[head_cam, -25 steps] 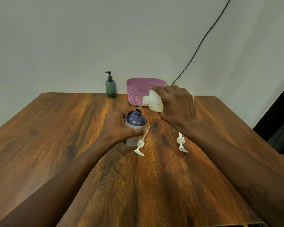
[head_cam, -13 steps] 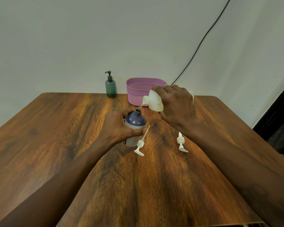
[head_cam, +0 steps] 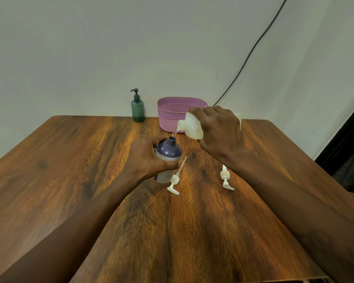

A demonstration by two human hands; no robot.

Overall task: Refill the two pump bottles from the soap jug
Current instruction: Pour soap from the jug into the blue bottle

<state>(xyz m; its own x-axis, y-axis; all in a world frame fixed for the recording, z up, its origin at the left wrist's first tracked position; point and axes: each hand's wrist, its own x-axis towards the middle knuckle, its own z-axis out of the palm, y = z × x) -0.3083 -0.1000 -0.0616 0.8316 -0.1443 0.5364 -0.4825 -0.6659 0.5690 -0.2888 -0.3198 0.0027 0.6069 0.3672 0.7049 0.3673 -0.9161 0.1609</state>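
Note:
My left hand (head_cam: 147,158) grips an open purple bottle (head_cam: 169,154) that stands on the wooden table (head_cam: 70,160), tilted slightly. My right hand (head_cam: 219,131) holds a whitish soap jug (head_cam: 191,125) tipped to the left, its spout just above the bottle's neck. A thin clear stream (head_cam: 174,132) runs from the spout into the neck. Two white pump heads lie on the table: one (head_cam: 175,180) right beside the bottle, the other (head_cam: 226,179) under my right forearm. A green pump bottle (head_cam: 138,108) with its pump on stands at the table's far edge.
A pink woven basket (head_cam: 170,113) sits at the far edge behind the jug. A black cable (head_cam: 251,50) runs down the wall behind it. The table's right edge (head_cam: 307,160) drops off beside a dark area.

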